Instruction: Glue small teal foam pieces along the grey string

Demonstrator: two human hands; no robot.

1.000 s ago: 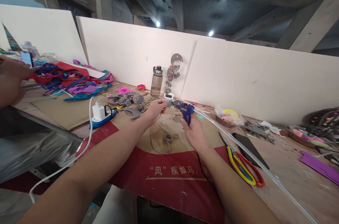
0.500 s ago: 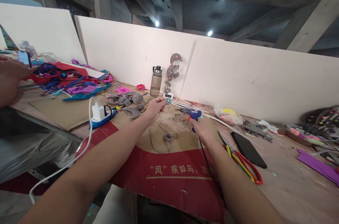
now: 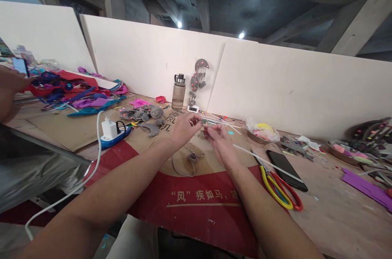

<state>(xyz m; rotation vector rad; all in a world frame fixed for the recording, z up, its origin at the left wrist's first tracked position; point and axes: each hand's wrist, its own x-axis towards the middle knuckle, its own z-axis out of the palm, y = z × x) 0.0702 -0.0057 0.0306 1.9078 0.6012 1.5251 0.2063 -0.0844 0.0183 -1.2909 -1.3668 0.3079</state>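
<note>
My left hand point(image 3: 188, 128) is closed in a pinch above the cardboard point(image 3: 211, 165), holding a small teal piece point(image 3: 204, 121) at its fingertips. Close to its right is my right hand point(image 3: 219, 141), fingers curled in toward the teal piece; whether it grips anything is hidden. The blue glue gun does not show. From behind my right wrist a long white stick point(image 3: 268, 162) runs out across the phone. Below both hands lies a small coil of grey cord point(image 3: 192, 157).
Scissors point(image 3: 277, 189) and a black phone point(image 3: 286, 169) lie to the right. At the back stand a water bottle point(image 3: 178, 93) and a grey moon ornament point(image 3: 200, 75). A blue power strip point(image 3: 114, 138), grey felt pieces point(image 3: 150, 129) and another person's hand point(image 3: 12, 87) are left.
The glue gun has left my right hand and gone out of sight. That hand has moved left, close to my left hand. A white stick now lies across the phone.
</note>
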